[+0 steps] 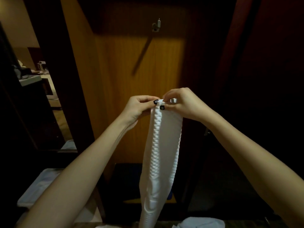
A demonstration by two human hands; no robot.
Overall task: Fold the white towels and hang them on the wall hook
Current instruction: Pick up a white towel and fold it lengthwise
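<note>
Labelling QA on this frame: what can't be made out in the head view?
Head view only:
1. towel: lower end cut off by the bottom edge.
2. Its top corners: covered by the pinching left hand and right hand.
3. wall hook: small, blurred, dim; prong shape unclear.
4. white cloth at bottom right: cut by the edge, folded or not unknown.
</note>
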